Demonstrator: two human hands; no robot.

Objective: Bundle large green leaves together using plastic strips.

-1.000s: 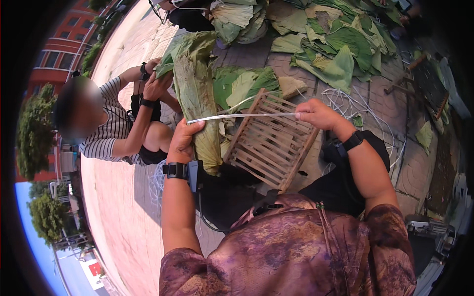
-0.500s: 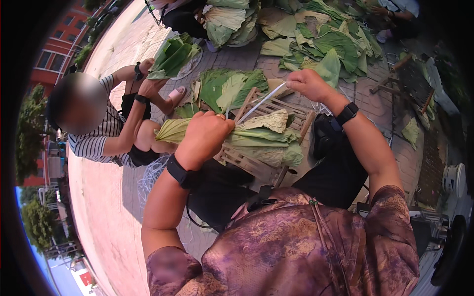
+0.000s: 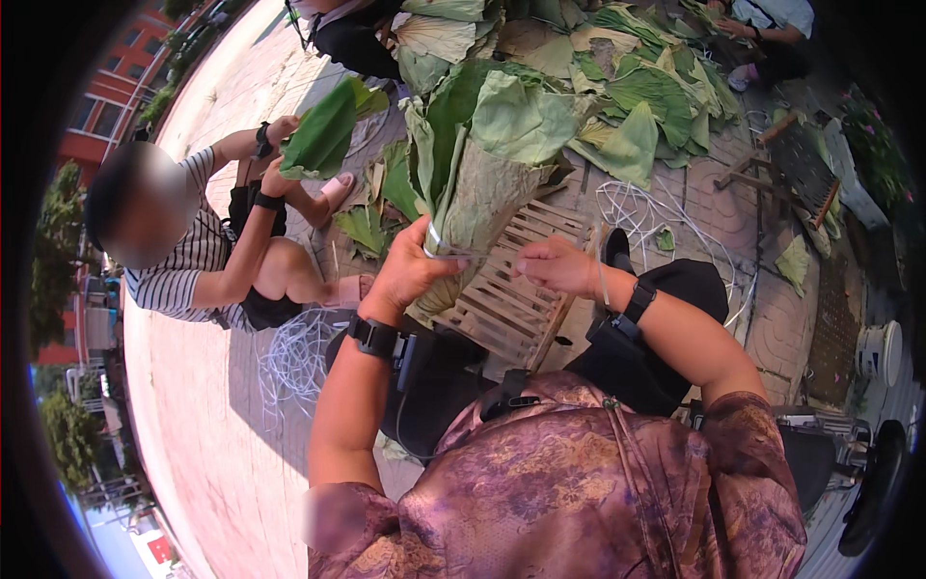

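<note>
A bundle of large, half-dried green leaves stands tilted up over a low slatted wooden stand. My left hand is closed round its narrow lower end. A white plastic strap passes round the bundle at that hand and stretches across to my right hand. The right fingers are pinched on the strap, a short way right of the bundle and above the slats. Part of the strap behind the leaves is hidden.
At left a person in a striped shirt holds a green leaf. White strapping lies tangled near my left arm and in loops beyond my right hand. A leaf heap lies at the back; a white bucket stands far right.
The bundle has swung from lying across the stand to upright, its broad end pointing away. My right hand has come down and in toward my left. The person's leaf has turned and opened out.
</note>
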